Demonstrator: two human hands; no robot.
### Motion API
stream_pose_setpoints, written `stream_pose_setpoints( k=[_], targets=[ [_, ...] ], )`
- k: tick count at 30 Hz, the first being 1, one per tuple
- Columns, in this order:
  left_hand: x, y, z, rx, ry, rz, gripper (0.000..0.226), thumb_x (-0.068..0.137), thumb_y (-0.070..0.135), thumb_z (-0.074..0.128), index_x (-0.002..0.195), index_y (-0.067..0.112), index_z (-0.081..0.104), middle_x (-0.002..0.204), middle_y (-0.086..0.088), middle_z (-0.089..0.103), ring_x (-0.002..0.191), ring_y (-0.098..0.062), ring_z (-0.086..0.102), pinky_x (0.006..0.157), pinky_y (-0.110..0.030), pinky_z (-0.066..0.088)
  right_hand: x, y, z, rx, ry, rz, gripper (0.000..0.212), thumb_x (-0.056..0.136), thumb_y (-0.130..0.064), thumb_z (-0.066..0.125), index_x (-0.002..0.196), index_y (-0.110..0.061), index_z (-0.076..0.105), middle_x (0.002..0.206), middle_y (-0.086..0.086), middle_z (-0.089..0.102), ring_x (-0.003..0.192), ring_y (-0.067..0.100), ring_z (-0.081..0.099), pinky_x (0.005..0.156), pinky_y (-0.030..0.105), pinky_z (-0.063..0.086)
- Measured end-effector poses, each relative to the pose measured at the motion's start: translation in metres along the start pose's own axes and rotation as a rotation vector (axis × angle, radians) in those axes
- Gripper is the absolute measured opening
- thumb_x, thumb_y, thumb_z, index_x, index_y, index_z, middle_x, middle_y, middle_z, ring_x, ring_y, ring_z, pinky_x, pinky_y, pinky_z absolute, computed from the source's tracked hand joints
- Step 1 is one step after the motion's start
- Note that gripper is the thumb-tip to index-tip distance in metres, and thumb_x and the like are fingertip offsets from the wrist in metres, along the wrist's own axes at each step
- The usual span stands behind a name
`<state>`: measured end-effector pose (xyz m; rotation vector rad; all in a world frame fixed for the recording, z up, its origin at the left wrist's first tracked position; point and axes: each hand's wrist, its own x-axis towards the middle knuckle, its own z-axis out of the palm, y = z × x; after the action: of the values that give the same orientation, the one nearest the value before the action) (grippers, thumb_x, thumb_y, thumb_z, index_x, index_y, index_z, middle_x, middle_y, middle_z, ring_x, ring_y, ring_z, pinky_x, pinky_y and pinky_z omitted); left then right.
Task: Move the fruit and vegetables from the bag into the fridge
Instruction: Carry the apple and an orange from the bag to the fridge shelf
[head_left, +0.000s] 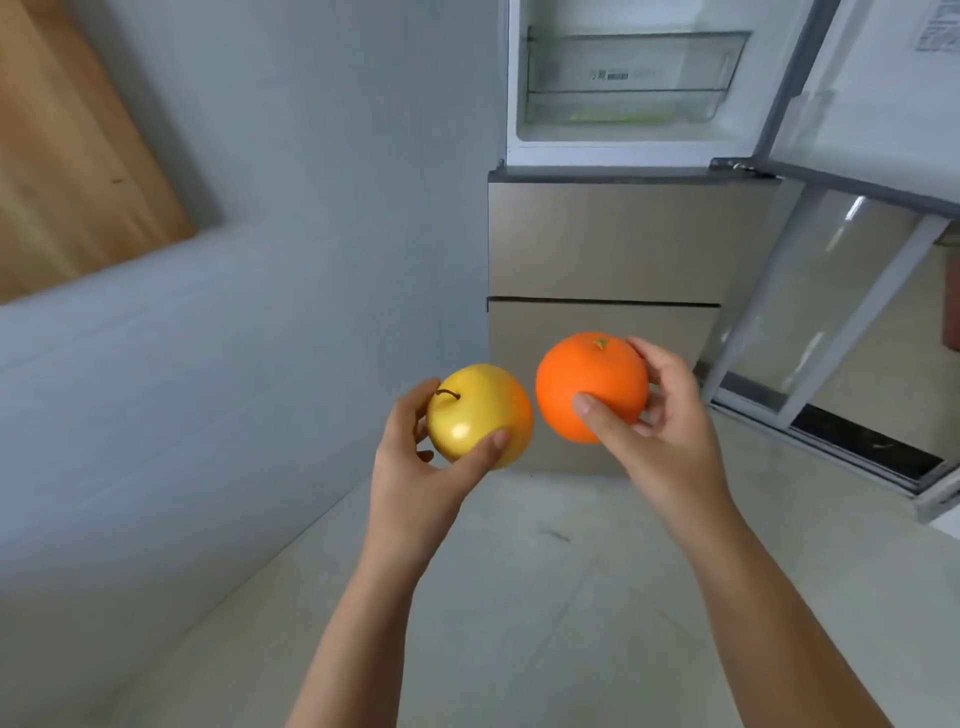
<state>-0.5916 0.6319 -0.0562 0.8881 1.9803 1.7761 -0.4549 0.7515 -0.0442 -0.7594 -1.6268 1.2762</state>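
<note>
My left hand (415, 467) grips a yellow apple (475, 410) with a brown stem, held out at centre frame. Just to its right, my right hand (670, 415) holds an orange (589, 382), thumb across its front. The two fruits are side by side, a small gap between them. Ahead stands the fridge (602, 244): its upper compartment is open, showing a clear crisper drawer (628, 78) with something green inside. The lower beige drawers are closed. The bag is not in view.
The open upper fridge door (883, 93) swings out at the top right. A grey wall (260, 260) runs along the left with a wooden panel (67, 156) on it. A glass sliding door (841, 332) is at the right. Pale floor lies below.
</note>
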Motion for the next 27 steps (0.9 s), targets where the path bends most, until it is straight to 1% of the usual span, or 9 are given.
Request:
stream_pose_setpoints(
  k=[2, 7, 11, 13, 16, 19, 21, 24, 27],
  targets=[
    [0.034, 0.003, 0.017, -0.015, -0.016, 0.022, 0.067, 0.044, 0.059, 0.07, 0.106, 0.047, 0.048, 0.115, 0.017, 0.053, 0.105, -0.014, 0.055, 0.088, -0.046, 0.049, 0.034, 0.001, -0.002, -0.013, 0.029, -0.023, 0.066, 0.05, -0.051, 0.072, 0.111, -0.043, 0.047, 0.122, -0.007, 0.052, 0.103, 0.008, 0.057, 0.075, 0.024, 0.051],
    [0.095, 0.007, 0.062, -0.058, -0.087, 0.035, 0.067, 0.044, 0.057, 0.071, 0.106, 0.043, 0.049, 0.116, 0.016, 0.053, 0.105, -0.009, 0.055, 0.089, -0.042, 0.05, 0.093, 0.017, -0.022, -0.069, 0.076, -0.022, 0.073, 0.051, -0.054, 0.071, 0.118, -0.039, 0.047, 0.125, -0.006, 0.051, 0.108, 0.014, 0.055, 0.08, 0.033, 0.053],
    [0.14, 0.011, 0.103, -0.081, -0.132, 0.03, 0.069, 0.043, 0.055, 0.072, 0.107, 0.042, 0.05, 0.115, 0.017, 0.052, 0.105, -0.009, 0.056, 0.089, -0.041, 0.05, 0.148, 0.031, -0.043, -0.09, 0.125, -0.02, 0.068, 0.058, -0.044, 0.072, 0.119, -0.039, 0.043, 0.127, -0.006, 0.047, 0.108, 0.013, 0.053, 0.074, 0.023, 0.049],
    [0.164, 0.013, 0.125, -0.078, -0.133, 0.041, 0.071, 0.043, 0.055, 0.072, 0.109, 0.041, 0.05, 0.115, 0.018, 0.052, 0.104, -0.011, 0.056, 0.088, -0.042, 0.051, 0.177, 0.039, -0.054, -0.084, 0.135, -0.031, 0.066, 0.058, -0.044, 0.071, 0.117, -0.042, 0.042, 0.126, -0.007, 0.047, 0.107, 0.011, 0.053, 0.072, 0.02, 0.048],
    [0.2, 0.018, 0.162, -0.083, -0.124, 0.063, 0.076, 0.043, 0.055, 0.072, 0.113, 0.037, 0.05, 0.115, 0.017, 0.052, 0.105, -0.014, 0.057, 0.087, -0.043, 0.052, 0.222, 0.053, -0.074, -0.042, 0.141, -0.051, 0.061, 0.057, -0.044, 0.074, 0.11, -0.048, 0.043, 0.121, -0.016, 0.048, 0.103, 0.001, 0.054, 0.068, 0.016, 0.049],
    [0.236, 0.029, 0.203, -0.095, -0.137, 0.086, 0.072, 0.042, 0.055, 0.072, 0.109, 0.038, 0.052, 0.113, 0.019, 0.052, 0.104, -0.01, 0.056, 0.087, -0.041, 0.052, 0.272, 0.058, -0.097, -0.019, 0.151, -0.076, 0.063, 0.059, -0.042, 0.08, 0.111, -0.046, 0.043, 0.115, -0.022, 0.046, 0.099, -0.002, 0.053, 0.065, 0.011, 0.048],
    [0.26, 0.037, 0.228, -0.099, -0.144, 0.107, 0.07, 0.042, 0.054, 0.073, 0.107, 0.04, 0.052, 0.112, 0.02, 0.053, 0.105, -0.012, 0.056, 0.087, -0.042, 0.052, 0.306, 0.059, -0.112, -0.023, 0.163, -0.101, 0.066, 0.06, -0.041, 0.081, 0.114, -0.044, 0.043, 0.113, -0.023, 0.046, 0.096, -0.006, 0.053, 0.064, 0.01, 0.047],
    [0.292, 0.046, 0.258, -0.109, -0.134, 0.129, 0.07, 0.042, 0.053, 0.073, 0.107, 0.042, 0.052, 0.112, 0.02, 0.052, 0.103, -0.012, 0.056, 0.084, -0.041, 0.053, 0.351, 0.06, -0.129, -0.02, 0.157, -0.12, 0.064, 0.062, -0.038, 0.072, 0.119, -0.039, 0.043, 0.113, -0.024, 0.045, 0.092, -0.012, 0.052, 0.066, 0.011, 0.047],
    [0.321, 0.048, 0.28, -0.102, -0.122, 0.135, 0.071, 0.042, 0.055, 0.073, 0.108, 0.044, 0.05, 0.111, 0.02, 0.051, 0.102, -0.009, 0.056, 0.083, -0.04, 0.053, 0.388, 0.066, -0.136, -0.03, 0.131, -0.113, 0.063, 0.069, -0.03, 0.072, 0.124, -0.038, 0.041, 0.113, -0.025, 0.044, 0.092, -0.01, 0.052, 0.067, 0.012, 0.045]
  ],
)
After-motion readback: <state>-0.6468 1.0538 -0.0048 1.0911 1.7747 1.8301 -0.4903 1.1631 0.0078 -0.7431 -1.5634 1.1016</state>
